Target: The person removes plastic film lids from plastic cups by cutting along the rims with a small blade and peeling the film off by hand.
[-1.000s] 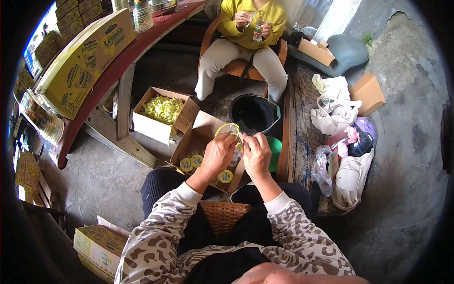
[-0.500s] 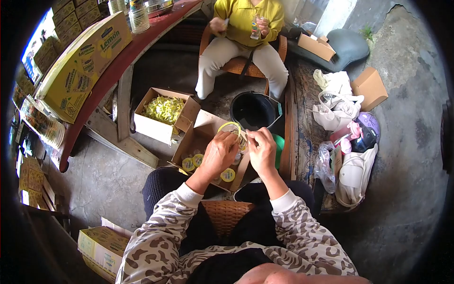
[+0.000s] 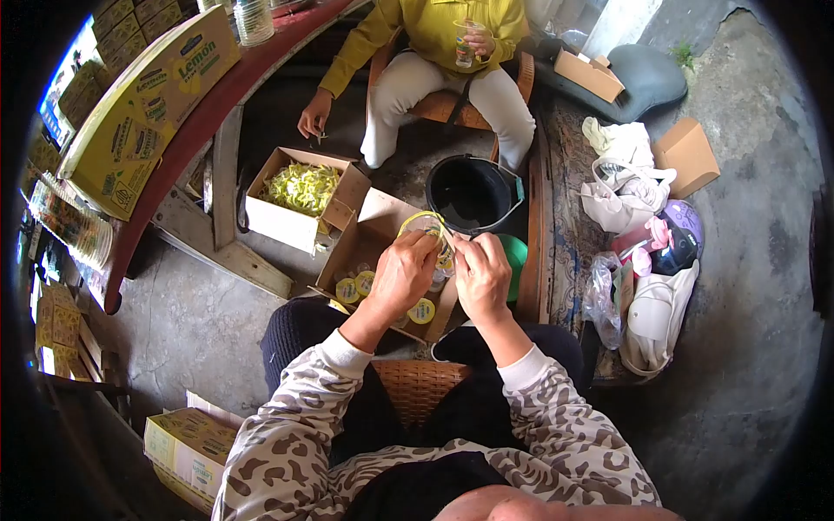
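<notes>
My left hand (image 3: 405,273) is closed around a clear plastic cup (image 3: 423,227) with a yellow rim, its mouth turned upward and away from me. At the right side of that rim, my right hand (image 3: 483,271) pinches a thin yellow strip (image 3: 445,227); its far end is hard to make out. Both hands are above an open cardboard box (image 3: 382,208). Inside the box lie several clear cups with round yellow lids (image 3: 421,311), partly hidden by my hands and wrists.
Opposite sits a person in a yellow top (image 3: 434,26), holding a cup (image 3: 466,52). A carton of yellow strips (image 3: 300,189), a black bucket (image 3: 469,193) and a green basin (image 3: 512,265) stand nearby. Bags (image 3: 660,321) lie right; a red-edged table (image 3: 174,191) is left.
The other person's hand has moved down and left, from beside their cup to above the carton of strips. My right hand has shifted slightly, still pinching at the cup's rim.
</notes>
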Demonstrator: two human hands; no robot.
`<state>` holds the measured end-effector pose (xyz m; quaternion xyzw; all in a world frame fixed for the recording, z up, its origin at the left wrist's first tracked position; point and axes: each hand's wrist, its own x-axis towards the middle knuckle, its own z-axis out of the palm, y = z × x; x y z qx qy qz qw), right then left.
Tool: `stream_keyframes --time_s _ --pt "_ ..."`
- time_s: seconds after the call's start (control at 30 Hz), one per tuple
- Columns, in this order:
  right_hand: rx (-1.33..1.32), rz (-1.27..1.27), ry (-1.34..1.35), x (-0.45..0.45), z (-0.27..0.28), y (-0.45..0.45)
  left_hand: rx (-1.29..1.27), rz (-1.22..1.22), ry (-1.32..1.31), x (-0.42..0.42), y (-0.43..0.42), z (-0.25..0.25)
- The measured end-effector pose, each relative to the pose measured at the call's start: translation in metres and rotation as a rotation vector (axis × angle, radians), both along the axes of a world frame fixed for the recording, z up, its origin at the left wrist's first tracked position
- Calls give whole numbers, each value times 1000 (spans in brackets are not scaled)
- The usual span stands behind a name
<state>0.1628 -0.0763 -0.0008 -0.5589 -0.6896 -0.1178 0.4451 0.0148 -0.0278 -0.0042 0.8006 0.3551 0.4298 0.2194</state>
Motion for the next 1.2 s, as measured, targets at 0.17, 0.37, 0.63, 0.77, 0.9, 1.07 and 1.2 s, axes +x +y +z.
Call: stream_keyframes --time_s 0.17,0.37,0.63,0.77,0.9,1.07,1.2 --pt "-48 -82 28 4 -7 12 12 -123 49 2 -11 1" --pt "-130 38 291 8 -5 9 46 -92 -45 1 -5 10" --pt "-31 34 209 7 8 -1 -9 -12 21 -2 -2 9" --pt "-16 85 103 1 8 -8 -46 -7 21 -2 -2 9" --pt "-14 53 0 0 5 -5 -59 -24 5 0 -3 7" --pt "-44 18 13 -6 1 -2 -93 -11 49 -1 -2 5" --pt "-45 -3 17 -8 0 2 -86 -10 69 -1 -1 0"
